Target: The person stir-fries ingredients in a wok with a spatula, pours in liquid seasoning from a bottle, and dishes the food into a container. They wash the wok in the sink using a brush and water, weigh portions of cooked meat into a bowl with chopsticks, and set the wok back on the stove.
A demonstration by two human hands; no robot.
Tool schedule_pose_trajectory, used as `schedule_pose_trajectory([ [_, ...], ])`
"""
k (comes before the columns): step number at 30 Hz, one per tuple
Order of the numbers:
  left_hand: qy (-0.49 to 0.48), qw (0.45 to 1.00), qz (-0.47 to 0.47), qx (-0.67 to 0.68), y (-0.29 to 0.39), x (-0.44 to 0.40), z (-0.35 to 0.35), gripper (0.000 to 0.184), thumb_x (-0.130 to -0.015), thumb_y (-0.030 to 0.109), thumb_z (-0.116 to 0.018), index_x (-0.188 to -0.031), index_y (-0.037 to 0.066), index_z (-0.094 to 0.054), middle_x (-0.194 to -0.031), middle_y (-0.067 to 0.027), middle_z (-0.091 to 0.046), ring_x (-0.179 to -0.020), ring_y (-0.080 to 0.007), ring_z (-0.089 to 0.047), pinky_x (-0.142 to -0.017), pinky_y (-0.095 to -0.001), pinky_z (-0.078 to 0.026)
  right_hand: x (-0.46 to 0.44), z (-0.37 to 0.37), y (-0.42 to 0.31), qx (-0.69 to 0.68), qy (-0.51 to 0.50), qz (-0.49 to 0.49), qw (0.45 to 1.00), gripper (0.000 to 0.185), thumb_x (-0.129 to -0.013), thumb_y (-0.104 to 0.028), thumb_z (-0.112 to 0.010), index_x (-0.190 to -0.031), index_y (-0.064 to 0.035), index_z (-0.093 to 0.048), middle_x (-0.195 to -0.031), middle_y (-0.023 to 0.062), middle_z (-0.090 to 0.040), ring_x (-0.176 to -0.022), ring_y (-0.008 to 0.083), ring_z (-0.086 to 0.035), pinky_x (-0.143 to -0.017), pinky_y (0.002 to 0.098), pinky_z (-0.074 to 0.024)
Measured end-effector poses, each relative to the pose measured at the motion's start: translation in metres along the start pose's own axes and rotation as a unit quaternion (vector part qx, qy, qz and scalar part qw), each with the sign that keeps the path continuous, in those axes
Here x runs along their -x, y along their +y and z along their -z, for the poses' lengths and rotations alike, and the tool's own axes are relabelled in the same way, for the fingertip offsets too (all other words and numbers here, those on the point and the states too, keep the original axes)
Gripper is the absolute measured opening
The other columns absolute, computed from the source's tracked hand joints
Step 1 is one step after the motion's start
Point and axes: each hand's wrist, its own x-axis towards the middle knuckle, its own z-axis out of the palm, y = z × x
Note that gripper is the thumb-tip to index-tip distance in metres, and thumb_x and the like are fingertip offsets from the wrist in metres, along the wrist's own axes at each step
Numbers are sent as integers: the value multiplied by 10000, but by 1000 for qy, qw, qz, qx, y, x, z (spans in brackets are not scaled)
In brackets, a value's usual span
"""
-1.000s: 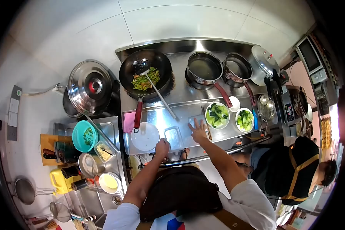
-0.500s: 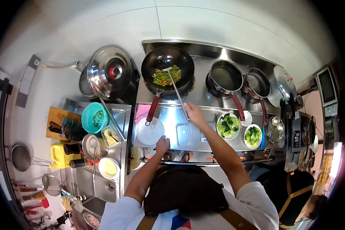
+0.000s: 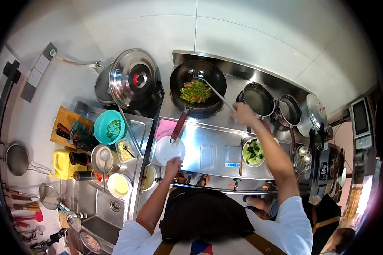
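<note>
"Stir-fried greens [image 3: 195, 94], where are they?"

"In the dark wok [image 3: 219, 80], upper centre of the frame. Its red handle [image 3: 179, 124] points down, with its end over the white plate [image 3: 164, 151]."

"And the right hand [image 3: 244, 114]?"

"Closed around the shaft of the spatula [image 3: 220, 97], right of the wok. The metal slants up and left, its head at the upper edge of the greens."

"What about the left hand [image 3: 173, 167]?"

"Fingers curled at the plate's lower rim, but whether they grip it, nobody can tell."

"What else lies on the counter [image 3: 191, 144]?"

"A pink cloth [image 3: 164, 127] just above the plate, then a clear container [image 3: 208, 157], a scale [image 3: 232, 158] and a bowl [image 3: 246, 160] of leafy vegetables [image 3: 254, 149], going right."

"Anything behind?"

"Two pots, [image 3: 258, 100] right of the wok, near the right hand."
</note>
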Motion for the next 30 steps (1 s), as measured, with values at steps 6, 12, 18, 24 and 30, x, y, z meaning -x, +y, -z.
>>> schedule_pose_trajectory([
  [6, 46, 995, -87, 31, 129, -58, -1, 398, -1001, 410, -550, -1114, 36, -627, -892, -63, -688, -712, -139, -660, -601, -292, -560, -37, 152, -65, 17, -225, -101, 969, 173, -810, -162, -612, -785, 1, -662, -601, 78, -611, -459, 185, -559, -394, 360, -425],
  [12, -155, 966, 69, -193, 189, -104, -48, 332, -867, 244, -759, -1030, 5, -597, -798, -80, -661, -599, -170, -633, -493, -337, -536, -99, 188, -68, 117, -323, -139, 929, 186, -852, -153, -595, -733, -20, -645, -591, 41, -592, -454, 128, -516, -398, 301, -417],
  [18, -79, 975, 28, -205, 180, -95, -68, 155, -796, 67, -709, -853, 34, -568, -655, -48, -552, -454, -147, -501, -370, -335, -414, -102, 64, 54, -50, -318, -201, 925, 407, -935, -217, -568, -1338, -177, -611, -732, 34, -650, -489, 113, -531, -419, 283, -474],
  [24, -33, 979, -3, -202, 179, -68, -77, 139, -783, 66, -681, -779, 17, -551, -607, -51, -527, -417, -154, -485, -361, -331, -394, -33, -50, 62, -32, -13, -76, 996, 356, -906, -341, -581, -1226, -236, -695, -1036, 166, -716, -970, 361, -684, -837, 453, -538],
  [30, -45, 975, -24, -216, 182, -4, -74, 161, -822, 84, -676, -740, 21, -551, -582, -56, -533, -409, -160, -501, -370, -328, -394, 18, -19, 59, -36, 2, -81, 996, 356, -907, -366, -585, -1223, -246, -698, -1052, 142, -721, -976, 347, -686, -851, 443, -536],
])
